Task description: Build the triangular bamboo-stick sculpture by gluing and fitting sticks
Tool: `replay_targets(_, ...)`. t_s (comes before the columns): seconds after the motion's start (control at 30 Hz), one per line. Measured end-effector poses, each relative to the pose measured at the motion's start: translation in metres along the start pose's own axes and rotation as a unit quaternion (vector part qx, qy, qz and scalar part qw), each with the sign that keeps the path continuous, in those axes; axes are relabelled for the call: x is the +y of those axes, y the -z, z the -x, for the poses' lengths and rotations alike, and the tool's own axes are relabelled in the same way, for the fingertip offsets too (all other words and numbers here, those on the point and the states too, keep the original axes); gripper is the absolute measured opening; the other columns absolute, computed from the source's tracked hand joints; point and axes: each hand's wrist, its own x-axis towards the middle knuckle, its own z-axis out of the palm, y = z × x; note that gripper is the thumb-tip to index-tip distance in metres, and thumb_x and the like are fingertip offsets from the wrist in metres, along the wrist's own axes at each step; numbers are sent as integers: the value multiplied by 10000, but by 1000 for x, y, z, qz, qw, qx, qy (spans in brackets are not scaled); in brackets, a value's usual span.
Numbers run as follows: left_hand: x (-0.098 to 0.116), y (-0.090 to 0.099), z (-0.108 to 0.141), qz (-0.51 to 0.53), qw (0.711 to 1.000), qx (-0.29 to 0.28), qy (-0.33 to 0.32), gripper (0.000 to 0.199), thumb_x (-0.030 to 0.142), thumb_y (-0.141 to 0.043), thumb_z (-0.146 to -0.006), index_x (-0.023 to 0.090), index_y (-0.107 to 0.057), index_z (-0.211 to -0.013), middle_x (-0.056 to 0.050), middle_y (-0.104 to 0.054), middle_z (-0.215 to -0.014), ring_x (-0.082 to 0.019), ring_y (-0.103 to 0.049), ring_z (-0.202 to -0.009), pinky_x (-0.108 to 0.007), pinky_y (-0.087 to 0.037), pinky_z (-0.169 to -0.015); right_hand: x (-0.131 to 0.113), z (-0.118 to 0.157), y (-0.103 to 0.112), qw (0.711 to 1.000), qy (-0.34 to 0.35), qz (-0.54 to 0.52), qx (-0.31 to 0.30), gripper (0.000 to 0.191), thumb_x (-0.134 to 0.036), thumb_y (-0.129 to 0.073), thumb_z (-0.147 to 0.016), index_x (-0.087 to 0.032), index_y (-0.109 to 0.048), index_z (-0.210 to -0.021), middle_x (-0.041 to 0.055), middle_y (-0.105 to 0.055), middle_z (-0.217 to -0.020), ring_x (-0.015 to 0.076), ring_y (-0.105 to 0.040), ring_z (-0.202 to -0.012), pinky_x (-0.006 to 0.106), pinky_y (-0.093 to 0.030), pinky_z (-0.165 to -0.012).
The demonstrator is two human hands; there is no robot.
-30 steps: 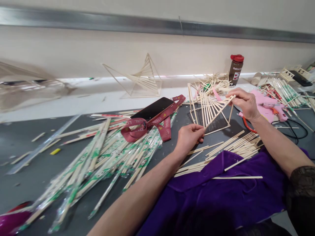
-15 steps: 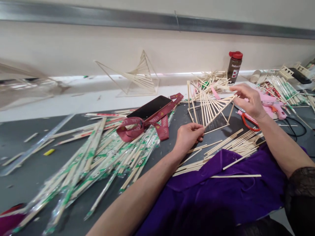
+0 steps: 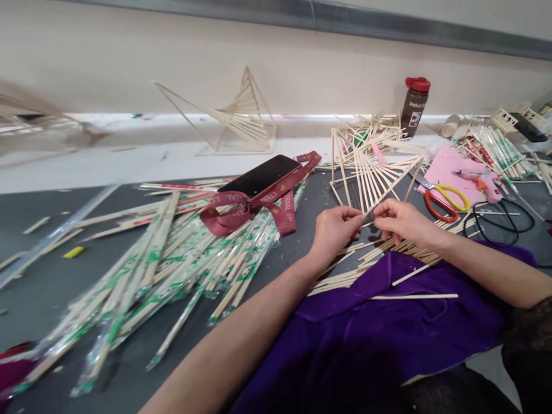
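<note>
You're working near corner of wooden-stick frame [image 3: 394,186] — left hand [image 3: 337,228] pinching there, right hand's [image 3: 407,223] fingertips close together, grip unclear — corner needs steadying.

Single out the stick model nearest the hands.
The slatted model on the grey tabletop: its near corner is at the left hand, the right hand close by. The rear model stands by the wall.
</note>
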Motion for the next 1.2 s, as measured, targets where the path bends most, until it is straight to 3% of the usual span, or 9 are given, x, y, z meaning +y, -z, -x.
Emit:
replay_targets(0.17,-1,-2,0,-8,1000,-8,-16,162,305,-639,-664,161,-688,-721,19,-632,-540,-115,-580,-452,-207,-427,-453,8,-13,-10,997,8,-78,2,176,-167,-593,-789,-176,-495,-934,-22,-565,-780,83,-604,-559,148,-437,-322)
replay_targets(0.43,-4,-6,2,-13,999,-43,-28,269,333,-629,-704,132,-723,-857,-30,-681,-634,-130,-601,-540,-211,-435,-482,19,-21,-11,996,52,-58,32,41,-150,-544,-814,-154,-552,-853,-12,-591,-707,92,-619,-580,145,-487,-372)
replay_targets(0.67,4,-4,10,19,996,-86,-10,291,323,-629,-708,143,-729,-914,-21,-677,-652,-122,-588,-548,-212,-438,-490,26,-23,-7,996,67,-37,51,38,-146,-541,-813,-149,-559,-846,-28,-584,-612,96,-611,-528,152,-489,-378)
replay_targets(0.8,8,16,12,47,998,-14,-27,218,370,-665,-704,153,-665,-697,28,-574,-507,-85,-499,-444,-196,-388,-444,25,-21,1,995,78,-26,56,38,-131,-540,-810,-150,-550,-841,-27,-592,-631,89,-622,-532,139,-487,-385)
replay_targets(0.87,9,26,8,73,994,47,-58,226,380,-690,-688,160,-653,-724,46,-550,-513,-73,-472,-444,-184,-370,-436,25,-20,7,995,80,-22,50,41,-116,-545,-803,-151,-544,-824,-25,-598,-638,87,-627,-537,135,-488,-394)
replay_targets(0.93,9,30,3,98,990,73,-72,321,380,-734,-644,163,-661,-869,31,-604,-639,-88,-532,-536,-181,-404,-467,25,-18,12,996,78,-18,41,49,-106,-552,-796,-154,-542,-799,-29,-602,-609,84,-616,-511,138,-480,-390)
replay_targets(1.07,11,19,-8,135,989,20,-50,611,349,-797,-548,157,-604,-1095,-52,-662,-970,-156,-623,-835,-228,-505,-641,26,-17,20,997,70,-13,29,70,-96,-567,-792,-154,-543,-760,-35,-601,-532,77,-571,-440,146,-457,-372)
replay_targets(1.2,17,0,-18,120,992,-50,-4,593,356,-797,-548,149,-630,-1079,-65,-675,-984,-146,-606,-797,-202,-455,-572,26,-17,24,997,77,4,17,63,-103,-552,-813,-154,-542,-778,-31,-607,-552,76,-571,-448,150,-461,-375)
